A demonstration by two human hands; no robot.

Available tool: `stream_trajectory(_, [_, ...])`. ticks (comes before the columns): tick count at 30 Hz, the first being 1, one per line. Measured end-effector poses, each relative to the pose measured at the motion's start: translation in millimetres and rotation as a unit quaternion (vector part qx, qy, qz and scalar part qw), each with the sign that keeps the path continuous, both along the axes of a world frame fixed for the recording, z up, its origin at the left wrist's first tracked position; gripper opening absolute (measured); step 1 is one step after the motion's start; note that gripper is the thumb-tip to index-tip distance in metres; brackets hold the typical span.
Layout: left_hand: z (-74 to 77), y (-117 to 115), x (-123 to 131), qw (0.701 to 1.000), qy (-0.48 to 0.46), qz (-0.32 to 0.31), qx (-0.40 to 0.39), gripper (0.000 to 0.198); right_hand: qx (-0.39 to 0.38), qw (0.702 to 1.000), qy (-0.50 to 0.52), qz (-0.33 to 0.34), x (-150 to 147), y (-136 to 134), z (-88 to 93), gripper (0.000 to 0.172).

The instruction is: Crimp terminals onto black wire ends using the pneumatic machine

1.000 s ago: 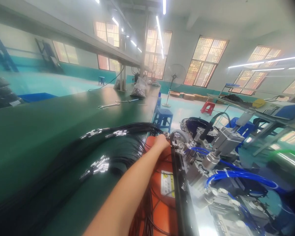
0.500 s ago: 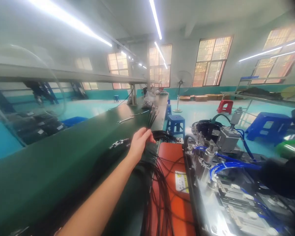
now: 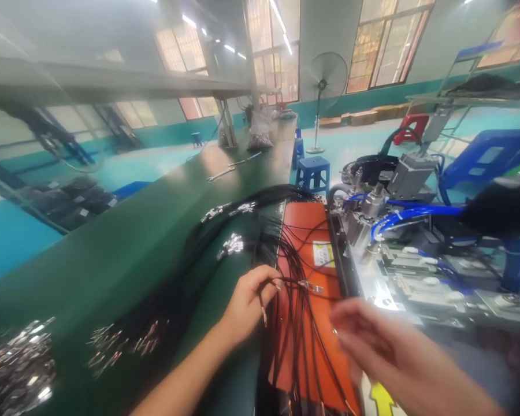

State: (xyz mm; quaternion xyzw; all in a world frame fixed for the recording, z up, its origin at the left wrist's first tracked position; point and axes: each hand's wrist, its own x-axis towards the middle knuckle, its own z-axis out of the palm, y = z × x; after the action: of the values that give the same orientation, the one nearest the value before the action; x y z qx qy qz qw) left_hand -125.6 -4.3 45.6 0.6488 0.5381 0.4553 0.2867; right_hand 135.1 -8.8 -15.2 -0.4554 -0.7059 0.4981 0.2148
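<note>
My left hand (image 3: 251, 297) is closed around black cable (image 3: 288, 280) above the bench's right edge. One copper-tipped end hangs below its fingers, and silvery metal terminals (image 3: 312, 286) show just to its right. My right hand (image 3: 381, 344), smeared by motion, is over the right side of the orange-red plate (image 3: 303, 225). Its fingers look stretched out, with a gap to the thumb and nothing plainly gripped; a tiny shiny bit shows by the fingertips. Several loose black cables (image 3: 292, 329) lie across the plate under and between my hands.
Bundles of black cable with metal ends (image 3: 231, 245) lie on the green bench (image 3: 125, 260), with a heap of terminals (image 3: 21, 370) at lower left. A machine with blue air hoses (image 3: 398, 219) stands at right. Beyond are a blue stool (image 3: 313, 173) and a fan (image 3: 323, 84).
My left hand has come down and nearer from over the bench, where it held several upright cables. My right hand has entered from the right. The view has tilted downward.
</note>
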Motion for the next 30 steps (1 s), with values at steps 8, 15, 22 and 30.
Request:
stream_trajectory(8, [-18.6, -1.5, -5.7, 0.999, 0.042, -0.020, 0.013, 0.015, -0.133, 0.974, 0.170, -0.074, -59.0, 17.4, 92.6, 0.036])
stream_trajectory(15, [-25.3, -5.5, -10.1, 0.998, 0.053, -0.025, 0.023, 0.015, -0.215, 0.940, 0.248, -0.096, -54.5, 13.9, 79.6, 0.028])
stream_trajectory(22, [-17.5, -11.0, -10.7, 0.999, 0.025, -0.026, -0.013, 0.025, -0.352, 0.870, 0.331, -0.098, -60.7, 13.6, 72.5, 0.021])
stream_trajectory(30, [-22.0, -12.3, -11.7, 0.998, 0.051, -0.016, -0.022, 0.031, -0.320, 0.884, 0.324, -0.109, -70.6, 19.6, 78.5, 0.026])
